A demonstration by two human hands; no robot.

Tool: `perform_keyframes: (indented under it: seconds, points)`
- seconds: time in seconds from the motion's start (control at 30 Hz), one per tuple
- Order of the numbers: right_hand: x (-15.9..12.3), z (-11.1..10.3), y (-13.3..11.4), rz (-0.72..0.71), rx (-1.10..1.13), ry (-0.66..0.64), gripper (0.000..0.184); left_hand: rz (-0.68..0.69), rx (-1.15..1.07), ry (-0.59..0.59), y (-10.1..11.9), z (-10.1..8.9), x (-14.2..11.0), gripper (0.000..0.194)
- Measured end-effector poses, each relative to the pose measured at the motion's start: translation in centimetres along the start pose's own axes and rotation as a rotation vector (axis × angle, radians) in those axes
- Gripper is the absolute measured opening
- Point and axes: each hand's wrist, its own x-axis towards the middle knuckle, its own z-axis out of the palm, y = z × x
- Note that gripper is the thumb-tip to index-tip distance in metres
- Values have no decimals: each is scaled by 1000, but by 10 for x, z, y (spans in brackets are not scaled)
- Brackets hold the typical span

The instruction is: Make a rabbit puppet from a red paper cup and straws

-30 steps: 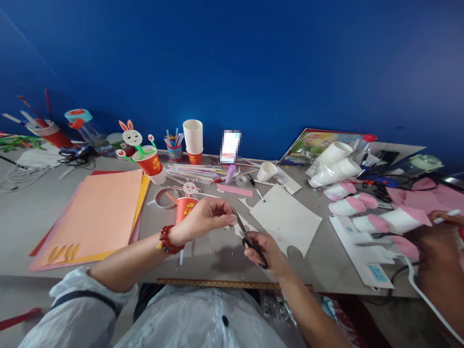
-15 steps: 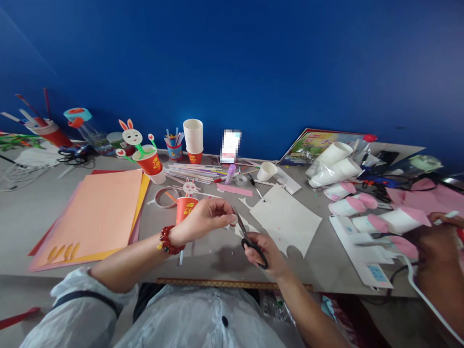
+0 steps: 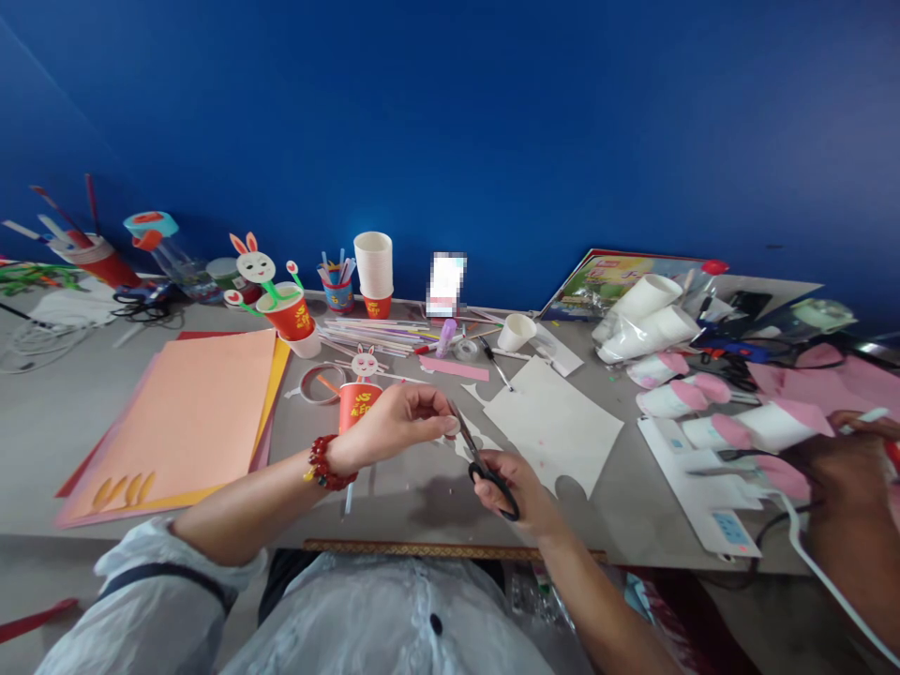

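Between the thumb and fingers of my left hand (image 3: pixel 418 417) is a small round piece of white paper (image 3: pixel 452 427). My right hand (image 3: pixel 512 483) grips the black handles of a pair of scissors (image 3: pixel 476 459), whose blades point up and left, right beside the paper piece. Behind my left wrist stands a red paper cup (image 3: pixel 357 401) with a small rabbit face (image 3: pixel 365 361) above it. White paper scraps (image 3: pixel 474 439) lie just beyond the blades. To the right is a sheet of white paper (image 3: pixel 555 422) with a curved notch cut from its near edge.
Coloured paper sheets (image 3: pixel 189 403) are stacked at left. Straws (image 3: pixel 372 336), a tape roll (image 3: pixel 320 382) and a rabbit cup figure (image 3: pixel 285 309) stand or lie farther back. At right are a white power strip (image 3: pixel 696 497), pink-and-white cups (image 3: pixel 780 424) and another person's hand (image 3: pixel 864 425).
Almost nothing differs. Both hands, the paper piece and the scissors keep their places, and the whole view has shifted very slightly.
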Motion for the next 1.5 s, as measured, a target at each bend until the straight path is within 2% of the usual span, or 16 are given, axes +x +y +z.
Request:
perform_keyframes:
  seconds: [0.23, 0.4, 0.53, 0.7, 0.83, 0.97, 1.3, 1.5]
  points:
    - [-1, -3, 6, 9, -7, 24, 56, 2, -23, 11, 5, 1, -1, 20]
    - [-2, -12, 11, 13, -60, 154, 47, -15, -51, 61, 0, 0, -4, 21]
    - [-6, -20, 25, 22, -276, 306, 39, -52, -59, 169, -8, -6, -8, 23]
    - [-20, -28, 36, 26, -595, 403, 30, -117, 6, 314, -16, -18, -19, 28]
    - [-24, -36, 35, 72, -901, 514, 24, -88, 25, 271, -33, -21, -26, 33]
    - [-21, -41, 34, 147, -1089, 653, 27, -54, 126, 190, -48, -12, -28, 30]
    - [-8, -52, 29, 237, -1312, 673, 22, -45, 437, 74, -60, 7, -22, 16]
    - [-8, -74, 23, 200, -1284, 451, 14, -36, 567, 39, -69, 4, -30, 13]
